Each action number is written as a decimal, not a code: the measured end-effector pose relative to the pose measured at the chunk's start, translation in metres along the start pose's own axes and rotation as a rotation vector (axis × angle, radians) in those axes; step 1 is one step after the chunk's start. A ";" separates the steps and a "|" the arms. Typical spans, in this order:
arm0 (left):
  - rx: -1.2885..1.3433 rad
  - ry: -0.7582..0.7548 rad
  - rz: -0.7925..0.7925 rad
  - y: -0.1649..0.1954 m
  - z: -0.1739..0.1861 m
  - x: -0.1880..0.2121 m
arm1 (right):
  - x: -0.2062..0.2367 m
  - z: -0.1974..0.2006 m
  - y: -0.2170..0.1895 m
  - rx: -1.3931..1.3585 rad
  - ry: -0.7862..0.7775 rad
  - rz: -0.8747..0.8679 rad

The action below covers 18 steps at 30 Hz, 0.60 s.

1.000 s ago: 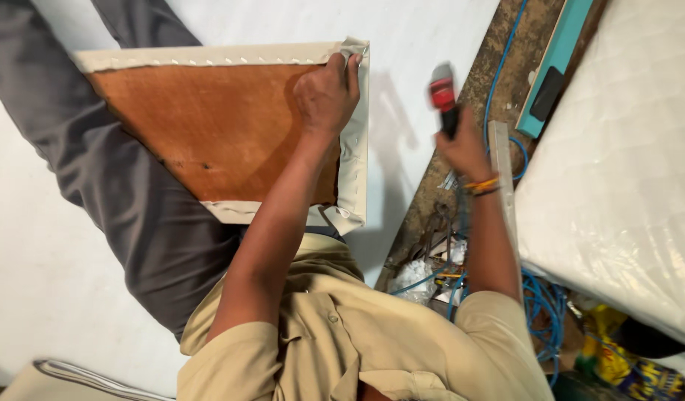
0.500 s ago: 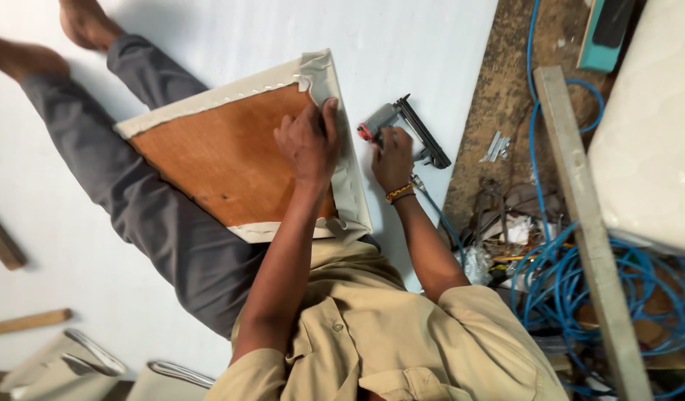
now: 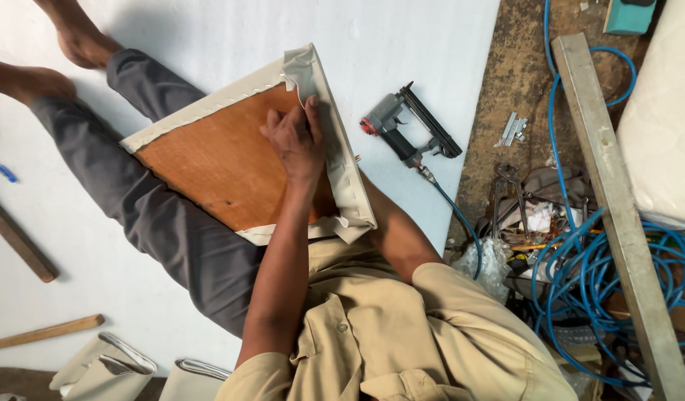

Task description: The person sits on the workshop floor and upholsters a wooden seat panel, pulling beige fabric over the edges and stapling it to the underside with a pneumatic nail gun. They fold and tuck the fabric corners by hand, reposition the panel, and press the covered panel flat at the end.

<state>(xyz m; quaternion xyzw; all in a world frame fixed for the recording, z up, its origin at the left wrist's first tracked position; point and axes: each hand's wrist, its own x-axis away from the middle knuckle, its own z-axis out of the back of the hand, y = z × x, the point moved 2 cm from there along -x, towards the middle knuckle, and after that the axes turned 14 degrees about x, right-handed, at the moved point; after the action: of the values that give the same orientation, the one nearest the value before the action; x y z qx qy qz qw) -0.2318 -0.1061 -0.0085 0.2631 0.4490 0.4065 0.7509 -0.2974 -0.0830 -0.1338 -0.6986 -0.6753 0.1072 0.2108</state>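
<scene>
Wooden panel (image 3: pixel 224 163) with cream fabric (image 3: pixel 342 171) wrapped over edges lies tilted across lap, centre-left of view. Left hand (image 3: pixel 296 141) flat on panel, fingers pressing fabric fold at panel's 2 o'clock edge, not gripping. Right hand hidden behind panel; state cannot tell. Pneumatic stapler (image 3: pixel 405 134) on white floor (image 3: pixel 402 44) at 3 o'clock, untouched. Blue hose (image 3: pixel 580 275) coiled at 4 o'clock.

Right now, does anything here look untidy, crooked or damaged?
Yes. At the top corner of the wooden panel, the cream fabric is bunched and puckered, not flat like the neat edge beside it. The left hand presses near it. On the right, blue hose lies tangled among scattered tools.
</scene>
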 end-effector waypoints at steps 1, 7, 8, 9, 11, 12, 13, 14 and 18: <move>0.013 -0.011 0.019 -0.001 0.000 0.000 | -0.001 0.002 -0.004 0.016 0.008 0.008; 0.032 -0.009 0.066 -0.007 0.002 -0.001 | 0.022 -0.014 -0.049 0.282 0.056 0.004; 0.036 -0.007 0.066 -0.007 0.002 -0.001 | 0.026 -0.023 -0.062 0.371 0.049 0.013; 0.042 -0.007 0.066 -0.007 0.002 -0.001 | 0.032 -0.035 -0.074 0.506 0.027 0.032; 0.047 -0.005 0.064 -0.007 0.001 0.000 | 0.048 -0.055 -0.093 0.870 -0.057 0.129; 0.049 -0.001 0.061 -0.007 0.000 -0.001 | 0.057 -0.062 -0.104 1.096 -0.107 0.228; 0.052 0.017 0.051 -0.006 0.001 0.000 | 0.068 -0.066 -0.111 1.462 -0.156 0.390; 0.056 0.037 0.038 -0.005 0.000 -0.002 | 0.071 -0.060 -0.118 1.222 -0.092 0.315; -0.016 0.082 -0.009 0.000 0.001 -0.005 | 0.081 -0.002 -0.125 1.551 0.613 0.206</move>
<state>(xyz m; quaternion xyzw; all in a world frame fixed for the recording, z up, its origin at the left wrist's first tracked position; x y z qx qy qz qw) -0.2319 -0.1107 -0.0054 0.2381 0.4775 0.4172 0.7357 -0.4034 -0.0035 -0.0658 -0.4120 -0.2557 0.3654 0.7946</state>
